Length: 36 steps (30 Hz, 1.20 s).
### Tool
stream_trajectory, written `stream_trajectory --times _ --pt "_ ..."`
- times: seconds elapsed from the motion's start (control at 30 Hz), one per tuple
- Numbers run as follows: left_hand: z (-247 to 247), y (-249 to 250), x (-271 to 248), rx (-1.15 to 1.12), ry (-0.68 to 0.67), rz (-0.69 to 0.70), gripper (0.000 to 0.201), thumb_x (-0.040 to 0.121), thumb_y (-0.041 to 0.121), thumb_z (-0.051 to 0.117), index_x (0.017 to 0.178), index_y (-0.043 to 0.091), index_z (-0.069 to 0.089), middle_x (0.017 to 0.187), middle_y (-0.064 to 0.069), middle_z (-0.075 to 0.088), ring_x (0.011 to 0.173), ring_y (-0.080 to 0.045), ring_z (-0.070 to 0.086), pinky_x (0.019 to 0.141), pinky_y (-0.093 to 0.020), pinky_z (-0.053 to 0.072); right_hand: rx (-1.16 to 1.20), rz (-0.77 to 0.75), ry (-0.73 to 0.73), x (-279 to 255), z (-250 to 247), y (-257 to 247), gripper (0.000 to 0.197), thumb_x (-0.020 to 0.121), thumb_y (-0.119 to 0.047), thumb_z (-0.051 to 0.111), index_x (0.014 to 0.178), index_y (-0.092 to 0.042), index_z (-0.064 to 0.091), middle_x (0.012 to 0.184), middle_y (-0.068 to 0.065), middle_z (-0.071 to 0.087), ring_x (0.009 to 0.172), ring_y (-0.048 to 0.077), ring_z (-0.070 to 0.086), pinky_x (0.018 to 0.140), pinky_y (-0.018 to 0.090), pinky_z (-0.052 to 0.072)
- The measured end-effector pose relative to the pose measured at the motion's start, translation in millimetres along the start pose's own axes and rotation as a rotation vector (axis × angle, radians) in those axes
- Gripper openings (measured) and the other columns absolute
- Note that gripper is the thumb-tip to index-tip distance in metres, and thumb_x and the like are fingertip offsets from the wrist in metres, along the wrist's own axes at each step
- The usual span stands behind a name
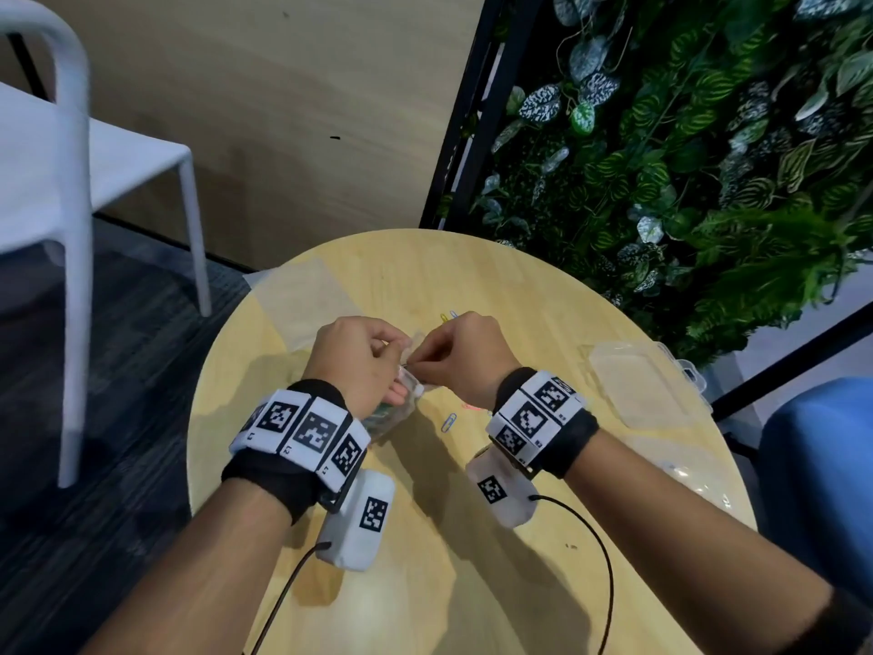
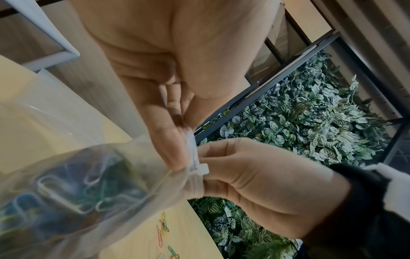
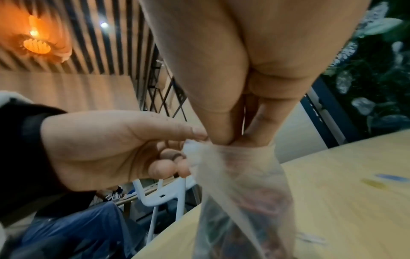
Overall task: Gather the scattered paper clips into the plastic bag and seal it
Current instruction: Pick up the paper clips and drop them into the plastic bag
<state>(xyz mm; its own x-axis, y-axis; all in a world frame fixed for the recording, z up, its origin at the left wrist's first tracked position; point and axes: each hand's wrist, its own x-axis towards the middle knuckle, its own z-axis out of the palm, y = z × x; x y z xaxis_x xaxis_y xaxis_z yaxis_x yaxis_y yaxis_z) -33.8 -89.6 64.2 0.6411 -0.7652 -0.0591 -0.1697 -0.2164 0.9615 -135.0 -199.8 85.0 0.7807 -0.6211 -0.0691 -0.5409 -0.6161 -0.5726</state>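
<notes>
Both hands meet above the middle of the round wooden bench (image 1: 519, 536), working on the top of a clear plastic bag (image 2: 93, 189). The left hand (image 1: 359, 361) has its fingers curled round the bag's upper part, the thumb and forefinger pinching the mouth strip from the left. The right hand (image 1: 465, 356) pinches the same strip from the right, thumb and forefinger tips pressed together on it, the other fingers folded in. In the left wrist view a small white tab (image 2: 203, 169) shows at the bag's top edge, just between the two pinches; whether the mouth is fully closed along its length cannot be told.

The bag hangs down from the two grips toward the bench, and its lower part is filled with a mass of coloured paper clips (image 2: 73, 191), white, blue and green among them.

Some loose clips lie on the bench outside the bag: a blue clip (image 1: 449, 422) just near of the hands, a pink clip (image 1: 472, 407) beside it under the right wrist, and a yellow clip (image 1: 445, 317) on the far side of the hands.

A clear plastic box (image 1: 637, 385) lies on the right part of the bench. A flat clear sheet (image 1: 302, 295) lies at the far left edge. A white chair (image 1: 71, 191) stands on the floor to the left, and a wall of green leaves (image 1: 708, 158) rises at the far right.
</notes>
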Motion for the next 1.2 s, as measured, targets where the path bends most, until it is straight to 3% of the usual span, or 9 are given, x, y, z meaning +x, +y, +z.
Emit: stream_trajectory --times 0.1,0.2,0.37,0.43,0.53,0.63,0.77,0.93,1.2 --pt "0.7 -1.3 0.8 -0.012 -0.001 -0.008 0.011 0.095 0.011 0.062 0.086 0.011 0.070 0.066 -0.005 0.068 0.045 -0.016 0.069 0.048 -0.025 0.059 -0.203 -0.103 -0.119 -0.3 -3.3 -5.8 0.013 0.084 -0.017 0.067 0.088 -0.018 0.079 0.074 -0.004 0.073 0.063 0.006 0.059 0.075 0.018 0.036" --pt "-4.0 -3.7 2.7 -0.021 0.024 -0.005 0.012 0.094 0.011 0.062 0.090 0.009 0.072 0.064 -0.005 0.068 0.049 -0.020 0.071 0.052 -0.031 0.062 -0.227 -0.143 -0.216 0.6 -16.3 -9.5 0.018 0.086 -0.016 0.062 0.095 -0.021 0.078 0.084 -0.005 0.076 0.078 0.009 0.067 0.075 0.018 0.044" --pt "-16.2 -7.9 4.3 0.017 0.074 0.033 0.011 0.094 0.014 0.063 0.091 0.011 0.073 0.065 -0.005 0.070 0.048 -0.020 0.071 0.053 -0.030 0.061 0.381 -0.013 -0.192 22.9 -45.3 11.0 0.019 0.093 0.005 0.052 0.104 0.006 0.068 0.089 0.013 0.072 0.074 0.015 0.073 0.071 0.024 0.060" --pt "-19.8 -9.0 6.7 0.001 0.079 0.028 0.011 0.094 0.014 0.062 0.093 0.011 0.073 0.066 -0.006 0.070 0.048 -0.021 0.071 0.054 -0.034 0.062 0.424 0.060 -0.109 48.9 -49.4 33.5 0.021 0.095 0.005 0.049 0.105 0.005 0.067 0.099 0.020 0.070 0.080 0.021 0.073 0.075 0.030 0.061" --pt "-23.7 -9.0 9.7 -0.007 0.083 0.019 0.012 0.095 0.012 0.062 0.093 0.010 0.073 0.067 -0.007 0.071 0.048 -0.019 0.071 0.054 -0.036 0.062 -0.083 0.137 -0.046 90.5 -36.5 72.4 0.027 0.099 -0.014 0.048 0.119 -0.010 0.065 0.120 0.014 0.066 0.108 0.028 0.065 0.090 0.032 0.053" --pt "-25.3 -9.9 10.1 -0.012 0.083 0.011 0.012 0.095 0.012 0.061 0.092 0.010 0.073 0.067 -0.008 0.071 0.047 -0.019 0.071 0.054 -0.035 0.062 -0.466 0.226 -0.140 111.2 -4.1 92.2 0.050 0.101 -0.038 0.038 0.148 -0.020 0.035 0.144 0.011 0.049 0.126 0.028 0.051 0.098 0.033 0.041" --pt "-25.2 -9.5 10.4 -0.007 0.078 0.010 0.013 0.095 0.012 0.061 0.090 0.010 0.073 0.068 -0.008 0.072 0.046 -0.017 0.070 0.049 -0.027 0.060 -0.614 0.159 -0.314 116.4 34.9 92.4 0.058 0.102 -0.030 0.035 0.153 -0.013 0.013 0.160 0.012 0.012 0.144 0.035 0.022 0.116 0.044 0.024" --pt "-23.1 -6.8 9.7 0.004 0.064 0.003 0.013 0.094 0.013 0.062 0.088 0.011 0.073 0.071 -0.008 0.073 0.049 -0.020 0.071 0.054 -0.032 0.062 -0.755 0.096 -0.320 96.4 35.2 110.6 0.057 0.102 -0.039 0.024 0.154 -0.024 0.006 0.162 -0.004 0.003 0.146 0.029 0.016 0.114 0.059 0.016" --pt "-23.2 -0.5 4.2 0.020 0.048 -0.030 0.012 0.095 0.012 0.061 0.089 0.014 0.072 0.072 -0.005 0.070 0.052 -0.024 0.072 0.052 -0.031 0.062 -0.628 0.105 -0.294 56.4 22.8 126.8 0.050 0.103 -0.021 0.032 0.148 -0.002 0.027 0.158 0.016 0.017 0.145 0.033 0.019 0.118 0.043 0.019"
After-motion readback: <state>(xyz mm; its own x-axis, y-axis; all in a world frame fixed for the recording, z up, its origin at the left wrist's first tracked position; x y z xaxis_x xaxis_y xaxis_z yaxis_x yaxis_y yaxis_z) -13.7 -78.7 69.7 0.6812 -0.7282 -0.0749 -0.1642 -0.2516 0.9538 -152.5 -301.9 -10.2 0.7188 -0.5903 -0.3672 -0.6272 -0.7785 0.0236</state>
